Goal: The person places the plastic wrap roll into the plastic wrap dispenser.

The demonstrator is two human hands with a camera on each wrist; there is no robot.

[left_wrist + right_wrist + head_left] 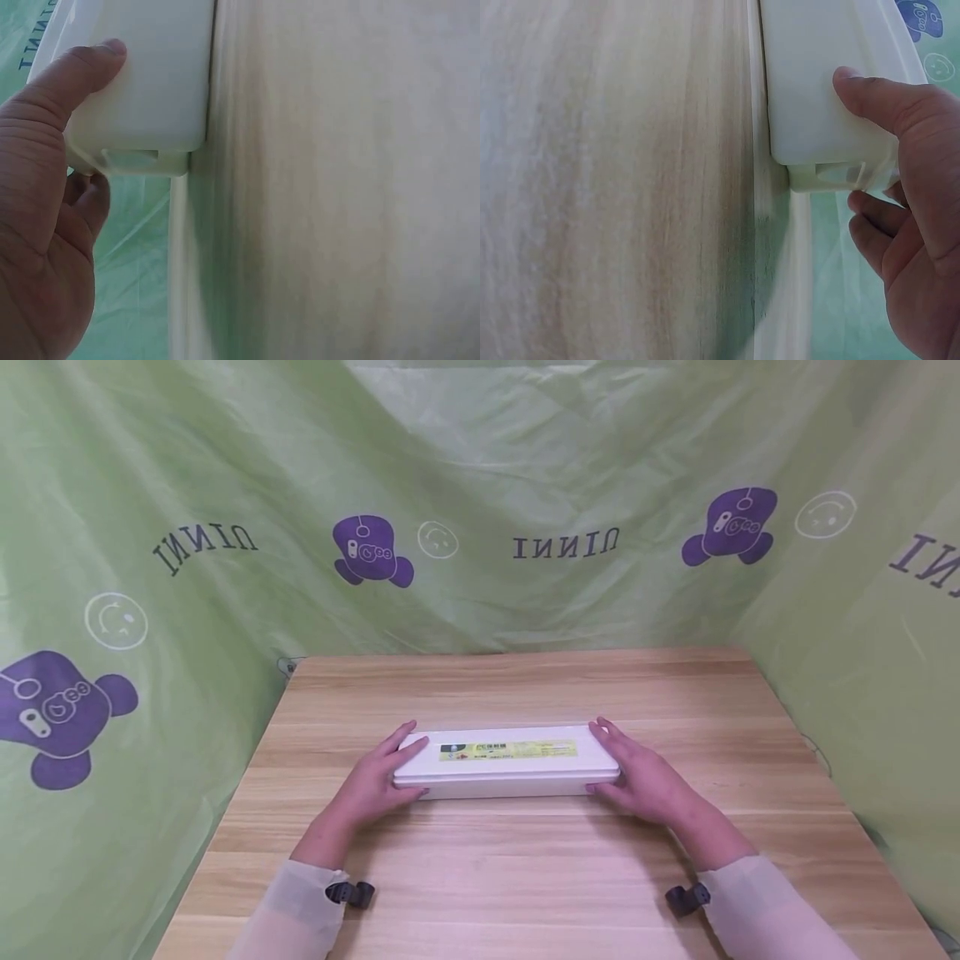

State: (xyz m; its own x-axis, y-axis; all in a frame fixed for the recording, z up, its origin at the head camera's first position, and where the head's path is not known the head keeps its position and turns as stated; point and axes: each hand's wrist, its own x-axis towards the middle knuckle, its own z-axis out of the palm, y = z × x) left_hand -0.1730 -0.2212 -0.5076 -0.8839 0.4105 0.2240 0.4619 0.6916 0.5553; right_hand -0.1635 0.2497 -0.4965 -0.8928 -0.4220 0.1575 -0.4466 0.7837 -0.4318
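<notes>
A long white cling film box (506,787) lies across the middle of the wooden table, a yellow-green printed label (507,750) along its lidded top. My left hand (377,779) grips its left end, thumb (94,66) against the near side and fingers reaching over the end and top. At the opposite end my right hand (647,777) holds it the same way, its thumb (870,91) pressed to the near side. A small recess (129,156) shows in the end face in the left wrist view. The box's underside is hidden.
The wood-grain table (517,877) runs back to a green curtain (495,452) with purple cartoon figures, which also hangs along both sides. Dark wrist devices (352,893) stick out from both sleeves. A cable (288,666) shows at the far left corner.
</notes>
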